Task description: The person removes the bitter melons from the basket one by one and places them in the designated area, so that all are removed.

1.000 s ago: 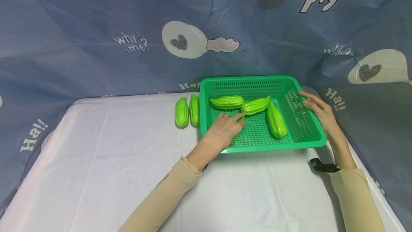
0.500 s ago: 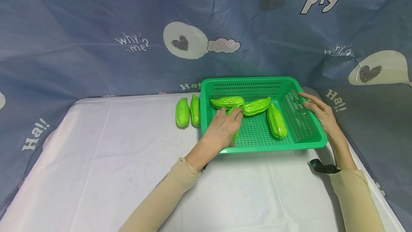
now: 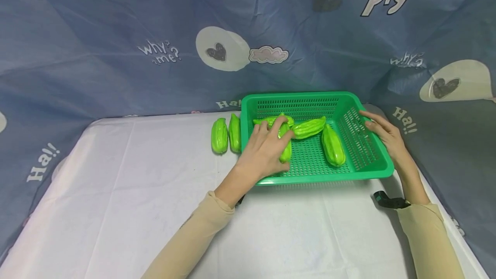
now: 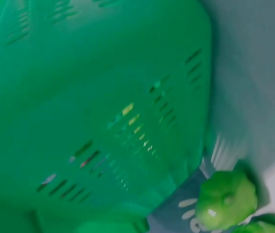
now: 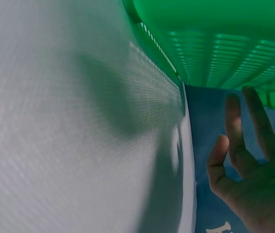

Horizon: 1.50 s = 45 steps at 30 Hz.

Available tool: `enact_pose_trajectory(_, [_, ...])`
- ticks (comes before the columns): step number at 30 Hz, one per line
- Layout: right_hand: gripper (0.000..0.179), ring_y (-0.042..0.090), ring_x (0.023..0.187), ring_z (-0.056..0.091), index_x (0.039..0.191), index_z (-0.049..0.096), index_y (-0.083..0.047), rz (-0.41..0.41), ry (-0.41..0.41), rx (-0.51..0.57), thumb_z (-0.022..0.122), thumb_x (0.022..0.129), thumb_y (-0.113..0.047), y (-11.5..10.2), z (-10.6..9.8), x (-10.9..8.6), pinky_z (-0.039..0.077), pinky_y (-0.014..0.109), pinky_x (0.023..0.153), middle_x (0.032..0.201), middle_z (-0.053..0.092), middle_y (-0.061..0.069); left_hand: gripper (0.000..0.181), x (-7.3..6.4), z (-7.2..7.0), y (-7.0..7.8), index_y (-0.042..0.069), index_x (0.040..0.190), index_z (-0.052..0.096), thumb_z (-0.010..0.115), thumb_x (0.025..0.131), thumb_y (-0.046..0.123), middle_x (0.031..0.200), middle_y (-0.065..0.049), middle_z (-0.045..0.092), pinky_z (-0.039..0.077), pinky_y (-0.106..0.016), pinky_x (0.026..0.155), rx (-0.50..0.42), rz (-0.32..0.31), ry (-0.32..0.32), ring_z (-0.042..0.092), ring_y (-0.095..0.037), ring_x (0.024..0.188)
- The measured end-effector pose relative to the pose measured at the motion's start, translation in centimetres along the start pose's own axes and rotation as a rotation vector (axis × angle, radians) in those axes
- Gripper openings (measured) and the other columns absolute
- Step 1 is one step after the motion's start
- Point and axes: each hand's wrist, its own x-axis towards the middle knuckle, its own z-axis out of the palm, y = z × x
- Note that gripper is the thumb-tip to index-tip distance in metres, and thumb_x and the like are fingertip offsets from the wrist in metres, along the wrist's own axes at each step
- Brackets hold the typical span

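A green perforated basket [image 3: 323,176] stands at the back right of the white-covered table. My left hand [image 3: 276,142] is inside its left part, fingers curled round a green bitter gourd [image 3: 286,150] held tilted above the basket floor. Three more gourds lie in the basket: one behind my hand [image 3: 271,120], one in the middle [image 3: 308,127], one to the right [image 3: 333,145]. My right hand [image 3: 381,134] rests with straight fingers on the basket's right rim; its fingers [image 5: 244,141] show beside the basket wall [image 5: 224,39] in the right wrist view.
Two more gourds [image 3: 219,136] [image 3: 234,132] lie side by side on the white cloth [image 3: 155,193] just left of the basket; one gourd [image 4: 224,199] shows past the basket wall [image 4: 93,97] in the left wrist view. A blue printed curtain [image 3: 155,55] closes off the back and sides.
My left hand has closed round a gourd on the basket floor and raised it, moving back and slightly left. The right hand and the basket have stayed put.
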Motion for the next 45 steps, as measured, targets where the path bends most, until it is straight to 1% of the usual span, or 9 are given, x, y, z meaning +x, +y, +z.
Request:
enact_pose_trajectory(11, [0.05, -0.006, 0.112, 0.059, 0.163, 0.049, -0.029, 0.003, -0.001, 0.021, 0.051, 0.114, -0.038, 0.2, 0.0, -0.1, 0.054, 0.01, 0.082, 0.164, 0.045, -0.007, 0.069, -1.0, -2.3, -1.7, 0.028, 0.144, 0.06, 0.086, 0.085, 0.053, 0.171, -0.008, 0.039, 0.052, -0.04, 0.089, 0.003, -0.044, 0.122, 0.06, -0.032, 0.101])
enact_pose_trajectory(17, [0.049, -0.005, 0.103, 0.064, 0.163, 0.05, -0.029, 0.007, -0.001, 0.036, 0.052, 0.114, -0.037, 0.1, 0.0, 0.0, 0.058, 0.013, 0.078, 0.148, 0.05, -0.022, 0.066, -2.0, -3.3, -3.2, 0.023, 0.137, 0.061, 0.091, 0.083, 0.045, 0.173, -0.009, 0.035, 0.055, -0.044, 0.086, -0.095, -0.109, 0.194, 0.06, -0.033, 0.1])
enact_pose_trajectory(21, [0.049, -0.005, 0.106, 0.063, 0.163, 0.05, -0.029, 0.004, -0.001, 0.029, 0.052, 0.114, -0.038, -0.1, 0.0, 0.1, 0.057, 0.013, 0.079, 0.151, 0.05, -0.02, 0.065, -2.8, -3.8, -4.7, 0.02, 0.133, 0.059, 0.093, 0.082, 0.041, 0.176, -0.009, 0.031, 0.057, -0.047, 0.087, -0.14, -0.164, 0.23, 0.059, -0.034, 0.102])
enact_pose_trajectory(27, [0.048, -0.006, 0.104, 0.063, 0.162, 0.051, -0.029, 0.005, 0.001, 0.044, 0.053, 0.114, -0.036, -0.1, 0.1, 0.2, 0.057, 0.012, 0.079, 0.15, 0.051, -0.021, 0.088, -4.4, -4.1, -7.4, 0.03, 0.158, 0.048, 0.092, 0.083, 0.046, 0.172, -0.012, 0.029, 0.06, -0.051, 0.088, -0.175, -0.245, 0.253, 0.063, -0.039, 0.111])
enact_pose_trajectory(31, [0.048, -0.004, 0.101, 0.066, 0.161, 0.052, -0.029, 0.009, -0.002, 0.069, 0.054, 0.114, -0.035, -0.1, 0.0, 0.3, 0.058, 0.014, 0.077, 0.146, 0.051, -0.025, 0.088, -5.5, -4.0, -9.0, 0.022, 0.157, 0.052, 0.092, 0.083, 0.046, 0.17, -0.015, 0.03, 0.062, -0.055, 0.092, -0.199, -0.304, 0.265, 0.067, -0.04, 0.112])
enact_pose_trajectory(36, [0.048, -0.006, 0.109, 0.061, 0.162, 0.05, -0.029, -0.005, 0.008, 0.032, 0.052, 0.114, -0.036, -0.1, -0.1, 0.1, 0.055, 0.011, 0.081, 0.158, 0.048, -0.013, 0.079, -6.0, -4.1, -10.6, 0.022, 0.153, 0.055, 0.091, 0.085, 0.041, 0.176, -0.015, 0.018, 0.062, -0.048, 0.073, -0.238, -0.382, 0.262, 0.067, -0.035, 0.083])
enact_pose_trajectory(40, [0.049, -0.006, 0.112, 0.059, 0.163, 0.049, -0.029, -0.007, 0.004, 0.029, 0.051, 0.115, -0.036, -0.1, 0.0, 0.0, 0.054, 0.01, 0.083, 0.162, 0.046, -0.008, 0.078, -6.5, -4.0, -11.9, 0.025, 0.153, 0.053, 0.09, 0.087, 0.041, 0.179, -0.014, 0.007, 0.048, -0.034, 0.051, -0.289, -0.462, 0.229, 0.055, -0.025, 0.061])
enact_pose_trajectory(42, [0.049, -0.006, 0.111, 0.06, 0.163, 0.05, -0.029, -0.003, 0.002, 0.032, 0.052, 0.114, -0.036, -0.1, 0.0, 0.0, 0.055, 0.011, 0.082, 0.158, 0.048, -0.013, 0.077, -6.8, -3.9, -12.8, 0.026, 0.153, 0.052, 0.089, 0.087, 0.043, 0.18, -0.014, 0.006, 0.048, -0.034, 0.052, -0.304, -0.501, 0.192, 0.056, -0.026, 0.062])
enact_pose_trajectory(45, [0.049, -0.006, 0.107, 0.061, 0.162, 0.05, -0.03, 0.006, 0.006, 0.031, 0.052, 0.114, -0.037, -0.1, 0.0, -0.1, 0.056, 0.012, 0.08, 0.154, 0.05, -0.017, 0.075, -7.5, -3.5, -14.3, 0.024, 0.151, 0.052, 0.087, 0.088, 0.044, 0.181, -0.01, 0.009, 0.059, -0.05, 0.064, -0.338, -0.534, 0.127, 0.069, -0.046, 0.084])
